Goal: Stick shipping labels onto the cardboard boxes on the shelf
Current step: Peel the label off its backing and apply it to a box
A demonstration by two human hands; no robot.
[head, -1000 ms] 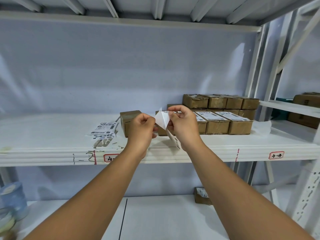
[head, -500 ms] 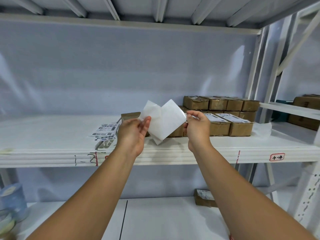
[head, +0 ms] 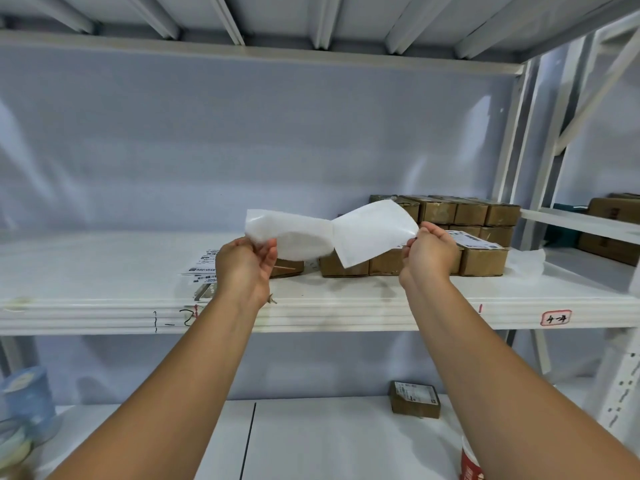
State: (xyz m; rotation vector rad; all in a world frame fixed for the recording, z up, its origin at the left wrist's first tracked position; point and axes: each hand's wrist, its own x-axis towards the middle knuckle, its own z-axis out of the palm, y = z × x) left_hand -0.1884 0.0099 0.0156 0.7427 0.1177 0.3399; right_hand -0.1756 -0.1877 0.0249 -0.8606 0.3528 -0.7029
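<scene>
The left hand [head: 247, 268] pinches the backing [head: 294, 233], the right hand [head: 429, 252] the label [head: 374, 233]. Pulled apart toward nine and three o'clock, the label now peels nearly free.

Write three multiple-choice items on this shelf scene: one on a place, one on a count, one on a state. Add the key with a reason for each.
1. Where does the loose pile of printed labels lie?
A. on the floor
B. on the middle shelf, beside the left hand
C. on top of the stacked boxes

2. How many cardboard boxes stand on the lower shelf?
A. one
B. three
C. none

3. What state is the white sheet in?
A. flat on the shelf
B. stuck on a box
C. held up in the air by both hands

Key:
1 B: the pile lies on the middle shelf, just left of the left hand.
2 A: a single labelled box shows there.
3 C: the left hand and the right hand each pinch one end.
</scene>
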